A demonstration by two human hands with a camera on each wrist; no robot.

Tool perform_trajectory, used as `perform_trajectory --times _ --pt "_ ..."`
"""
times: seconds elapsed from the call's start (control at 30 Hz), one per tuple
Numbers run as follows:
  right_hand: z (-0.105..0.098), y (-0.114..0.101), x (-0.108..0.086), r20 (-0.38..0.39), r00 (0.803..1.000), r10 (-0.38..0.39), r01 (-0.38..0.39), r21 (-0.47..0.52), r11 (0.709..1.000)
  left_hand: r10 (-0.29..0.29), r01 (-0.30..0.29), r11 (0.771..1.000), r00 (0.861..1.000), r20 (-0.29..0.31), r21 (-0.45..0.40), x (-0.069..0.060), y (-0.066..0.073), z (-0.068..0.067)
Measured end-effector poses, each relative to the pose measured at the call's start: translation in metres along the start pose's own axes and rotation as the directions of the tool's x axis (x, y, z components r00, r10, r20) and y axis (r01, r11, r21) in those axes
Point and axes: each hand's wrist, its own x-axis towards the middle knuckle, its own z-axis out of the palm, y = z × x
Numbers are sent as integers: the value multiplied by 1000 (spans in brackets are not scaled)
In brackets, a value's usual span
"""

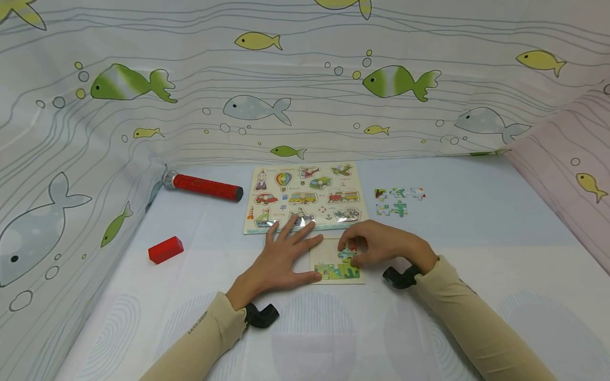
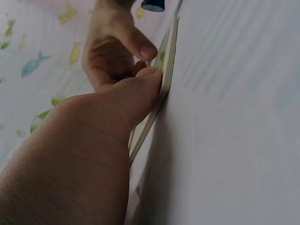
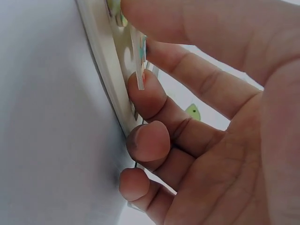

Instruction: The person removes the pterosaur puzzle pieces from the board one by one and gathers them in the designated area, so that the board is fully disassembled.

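Note:
A small wooden puzzle board [image 1: 329, 250] lies in front of me, with green pieces [image 1: 335, 271] fitted along its near edge. My left hand [image 1: 283, 259] spreads its fingers, the thumb on the board's near left corner and other fingertips reaching a larger picture board [image 1: 305, 199]. In the left wrist view the left thumb [image 2: 140, 91] rests at the board's edge. Over the small board's right side, my right hand [image 1: 376, 243] pinches a light blue puzzle piece [image 1: 347, 254]. The right wrist view shows this piece [image 3: 139, 58] tilted up off the board among the curled fingers, partly hidden.
Several loose puzzle pieces [image 1: 397, 201] lie at the back right. A red microphone [image 1: 205, 186] lies at the back left, with a red block [image 1: 166, 250] nearer me. A fish-patterned cloth [image 1: 305, 79] rises behind the table. Each wrist bears a black camera mount [image 1: 261, 316].

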Motion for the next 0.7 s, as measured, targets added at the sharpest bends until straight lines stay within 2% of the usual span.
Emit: perform_trajectory --times 0.13,0.3,0.7 --pt "-4 3 -2 -39 999 3 -4 -16 1000 0 0 1000 1000 1 1 0 0 1" --pt "-16 11 -10 -127 992 23 -27 -28 999 0 0 1000 1000 1 2 0 0 1" --pt "-47 39 -35 -301 945 127 -146 -42 988 15 -15 1000 1000 -11 6 1 0 1"
